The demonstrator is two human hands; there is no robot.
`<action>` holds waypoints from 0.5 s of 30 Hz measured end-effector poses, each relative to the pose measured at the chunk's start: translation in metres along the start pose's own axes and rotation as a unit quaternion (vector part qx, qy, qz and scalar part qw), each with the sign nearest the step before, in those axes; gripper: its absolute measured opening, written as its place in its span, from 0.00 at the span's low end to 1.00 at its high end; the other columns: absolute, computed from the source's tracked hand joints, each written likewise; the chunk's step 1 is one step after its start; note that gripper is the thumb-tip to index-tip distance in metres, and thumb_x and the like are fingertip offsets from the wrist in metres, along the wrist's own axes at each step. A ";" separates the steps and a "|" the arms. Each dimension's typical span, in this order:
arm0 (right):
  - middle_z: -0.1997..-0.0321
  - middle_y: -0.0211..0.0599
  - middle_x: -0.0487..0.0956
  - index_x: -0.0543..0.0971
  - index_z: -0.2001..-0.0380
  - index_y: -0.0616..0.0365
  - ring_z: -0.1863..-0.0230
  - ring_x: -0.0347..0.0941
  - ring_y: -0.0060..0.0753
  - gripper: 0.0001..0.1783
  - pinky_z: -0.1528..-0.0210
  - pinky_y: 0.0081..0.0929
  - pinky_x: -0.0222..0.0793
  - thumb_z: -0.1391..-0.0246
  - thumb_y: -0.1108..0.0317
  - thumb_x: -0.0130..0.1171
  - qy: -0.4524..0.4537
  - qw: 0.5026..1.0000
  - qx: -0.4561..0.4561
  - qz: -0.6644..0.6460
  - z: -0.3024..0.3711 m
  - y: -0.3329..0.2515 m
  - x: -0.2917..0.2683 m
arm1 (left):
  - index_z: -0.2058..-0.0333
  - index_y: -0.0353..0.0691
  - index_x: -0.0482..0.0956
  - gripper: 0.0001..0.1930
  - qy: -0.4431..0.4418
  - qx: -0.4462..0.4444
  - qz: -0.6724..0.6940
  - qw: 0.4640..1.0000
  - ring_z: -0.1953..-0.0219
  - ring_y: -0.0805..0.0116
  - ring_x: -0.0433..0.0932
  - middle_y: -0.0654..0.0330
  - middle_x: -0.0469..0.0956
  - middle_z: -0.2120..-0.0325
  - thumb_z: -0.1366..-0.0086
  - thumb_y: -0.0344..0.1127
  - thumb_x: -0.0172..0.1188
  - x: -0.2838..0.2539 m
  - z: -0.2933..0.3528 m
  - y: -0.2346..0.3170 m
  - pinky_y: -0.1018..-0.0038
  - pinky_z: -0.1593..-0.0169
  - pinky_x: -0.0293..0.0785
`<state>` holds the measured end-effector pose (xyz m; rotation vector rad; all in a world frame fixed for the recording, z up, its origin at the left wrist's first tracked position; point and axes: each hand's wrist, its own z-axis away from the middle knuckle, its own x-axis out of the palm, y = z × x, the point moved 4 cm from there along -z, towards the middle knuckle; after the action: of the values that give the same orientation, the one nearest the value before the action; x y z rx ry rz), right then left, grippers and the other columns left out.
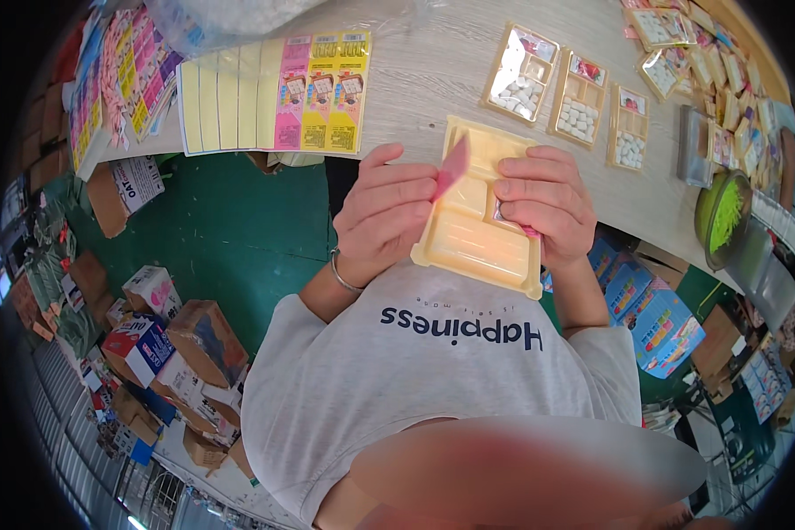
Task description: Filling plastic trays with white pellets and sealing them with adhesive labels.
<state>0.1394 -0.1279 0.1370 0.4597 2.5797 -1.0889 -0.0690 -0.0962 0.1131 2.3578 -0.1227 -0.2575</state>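
While the right hand grips a cream-coloured tray by its right side, fingers laid over the top face, the left hand pinches a thin pink slip narrowly between thumb and fingers, just above the tray's left edge. The tray looks like thin moulded plastic, smooth and slightly glossy, with rounded recesses, a ribbed lower compartment and a flanged rim. It is held aslant before the chest, its top end overlapping the table edge in the view and its lower end against the grey cloth shirt. A small printed piece shows by the right fingertips, mostly hidden.

Beyond, a stretch of grey wood-grain tabletop runs between the flat sheet of pink and yellow labels, whose front edge lies along the table's edge, and three shallow rectangular trays holding white pellets. Crumpled clear plastic overlaps the sheet's far edge. Near the right edge, a round bowl holds bright green shreds. Left of the person, smooth green floor spreads between the table and the stacked cardboard boxes.
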 end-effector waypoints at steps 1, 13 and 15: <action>0.60 0.40 0.86 0.80 0.67 0.57 0.55 0.84 0.47 0.09 0.49 0.47 0.75 0.45 0.65 0.69 0.001 1.000 0.001 0.000 0.000 0.000 0.000 | 0.61 0.41 0.81 0.08 -0.018 0.005 -0.003 1.000 0.53 0.54 0.85 0.56 0.84 0.56 0.38 0.27 0.69 0.000 0.000 0.002 0.50 0.39 0.74; 0.60 0.38 0.86 0.81 0.68 0.53 0.54 0.83 0.47 0.07 0.48 0.45 0.75 0.44 0.64 0.67 -0.023 1.000 -0.012 -0.012 0.008 -0.001 0.003 | 0.62 0.42 0.83 0.08 -0.093 0.004 0.045 0.995 0.54 0.59 0.85 0.59 0.85 0.59 0.40 0.30 0.70 0.003 -0.013 0.006 0.57 0.44 0.78; 0.59 0.36 0.84 0.82 0.67 0.52 0.53 0.82 0.46 0.06 0.45 0.47 0.74 0.44 0.65 0.67 -0.005 1.000 -0.002 -0.018 0.009 0.000 0.001 | 0.63 0.43 0.84 0.08 -0.110 0.008 0.063 0.992 0.54 0.59 0.85 0.59 0.85 0.60 0.41 0.30 0.70 0.004 -0.017 0.005 0.58 0.44 0.78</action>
<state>0.1396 -0.1345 0.1307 0.4076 2.5911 -1.0948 -0.0619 -0.0894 0.1280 2.3210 -0.3788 -0.4560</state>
